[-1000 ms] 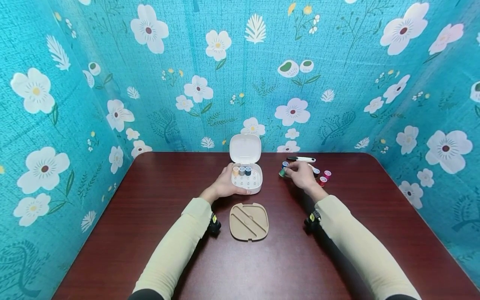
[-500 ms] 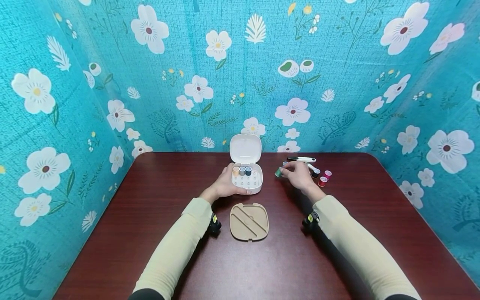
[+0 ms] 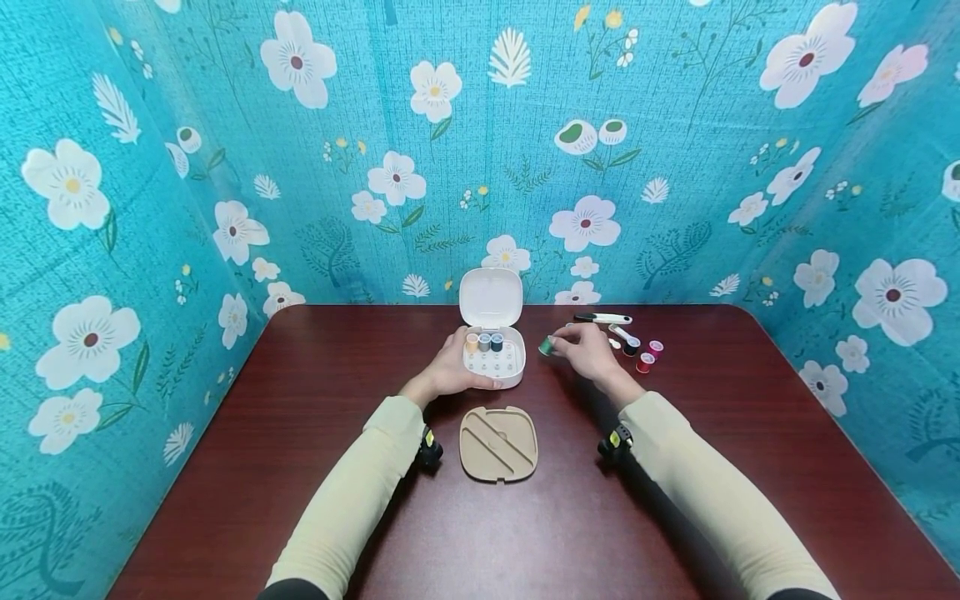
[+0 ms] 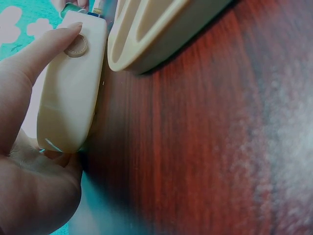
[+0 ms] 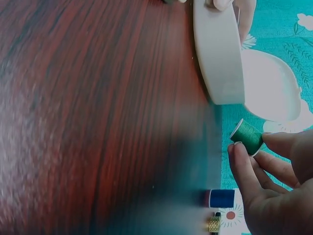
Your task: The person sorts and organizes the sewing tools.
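Observation:
My left hand grips a small white box by its left side, with the thumb lying along the front beside a round button. The box's lid stands up at the back. A row of pegs shows inside, and three thread spools, yellow-orange, grey and dark blue, stand along the back left. Right of the box, my right hand pinches a green thread spool between thumb and fingertips, tilted and held above the table.
A beige tray with slanted grooves lies in front of the box. Beyond my right hand are a black-and-white handled tool and black, pink and red spools. The right wrist view also shows a blue spool.
My right hand has carried the green spool leftward, away from the other spools and closer to the white box. The left hand and the box have stayed put.

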Tool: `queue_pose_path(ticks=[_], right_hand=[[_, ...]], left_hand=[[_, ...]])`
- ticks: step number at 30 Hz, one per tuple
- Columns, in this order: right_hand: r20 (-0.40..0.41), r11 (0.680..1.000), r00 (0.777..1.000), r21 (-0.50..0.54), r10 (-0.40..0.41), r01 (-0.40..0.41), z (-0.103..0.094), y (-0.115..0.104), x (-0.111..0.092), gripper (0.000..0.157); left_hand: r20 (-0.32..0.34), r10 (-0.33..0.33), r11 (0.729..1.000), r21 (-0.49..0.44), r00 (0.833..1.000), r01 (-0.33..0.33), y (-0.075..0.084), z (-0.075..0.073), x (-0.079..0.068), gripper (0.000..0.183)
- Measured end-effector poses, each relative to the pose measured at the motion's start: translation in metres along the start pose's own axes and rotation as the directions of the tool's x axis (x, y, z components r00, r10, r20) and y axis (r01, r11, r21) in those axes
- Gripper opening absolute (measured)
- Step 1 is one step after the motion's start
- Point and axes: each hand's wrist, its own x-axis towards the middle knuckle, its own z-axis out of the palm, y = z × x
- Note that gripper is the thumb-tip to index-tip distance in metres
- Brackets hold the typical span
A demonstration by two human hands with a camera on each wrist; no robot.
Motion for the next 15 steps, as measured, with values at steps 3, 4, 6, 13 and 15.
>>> queue_pose_path(ticks=[3, 4, 6, 13, 15], right_hand=[[0.010, 1.000, 1.000, 0.013, -0.002, 0.002, 0.003, -0.003, 0.000, 0.025], [0.012, 1.000, 1.000, 0.018, -0.001, 0.001, 0.004, -0.004, 0.000, 0.025], [0.019, 0.999, 1.000, 0.033, 0.005, -0.005, 0.007, -0.006, 0.000, 0.025], [0.036, 0.998, 0.999, 0.066, -0.009, 0.007, 0.014, -0.012, 0.002, 0.025], [0.042, 0.998, 0.999, 0.063, -0.012, 0.010, 0.016, -0.014, 0.002, 0.025]], left_hand=[[-0.003, 0.000, 1.000, -0.003, 1.000, 0.000, 0.001, 0.000, -0.001, 0.120], [-0.003, 0.001, 1.000, -0.003, 1.000, -0.001, 0.001, 0.000, 0.000, 0.120], [-0.005, 0.003, 1.000, -0.006, 1.000, -0.003, 0.001, 0.000, 0.000, 0.120], [-0.001, 0.004, 1.000, -0.007, 1.000, -0.004, 0.000, 0.000, -0.001, 0.121], [0.002, 0.001, 1.000, -0.006, 1.000, -0.001, 0.000, 0.000, -0.001, 0.122]])
